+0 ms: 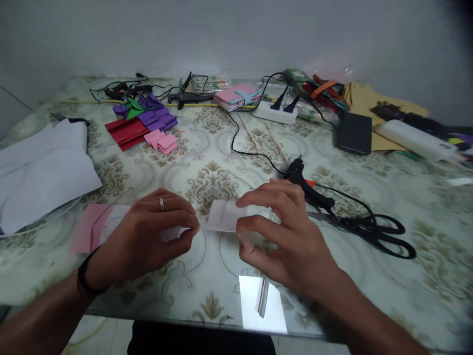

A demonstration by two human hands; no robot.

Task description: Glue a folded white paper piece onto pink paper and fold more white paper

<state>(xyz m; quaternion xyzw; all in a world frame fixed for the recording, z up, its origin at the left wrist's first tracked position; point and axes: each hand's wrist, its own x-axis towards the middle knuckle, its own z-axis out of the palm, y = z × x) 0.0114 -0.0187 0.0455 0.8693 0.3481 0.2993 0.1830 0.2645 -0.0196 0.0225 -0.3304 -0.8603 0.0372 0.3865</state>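
My left hand (155,231), with a ring and a dark wristband, has its thumb and fingers pinched on a small white paper strip at the centre front. My right hand (284,231) curls its fingers at the right edge of a folded pale paper piece (223,215), closed on that edge. The two papers nearly meet between my hands; whether they are one piece is unclear. Under and left of my left hand lies a pink folded paper (90,228) with a white part beside it. A black glue gun (306,182) rests just beyond my right hand.
Black scissors (373,231) lie to the right. White sheets (40,167) cover the left side. Red (126,132), purple and pink folded papers sit at the back left. A power strip (275,112), wooden sticks (249,132) and a black box (354,133) are farther back.
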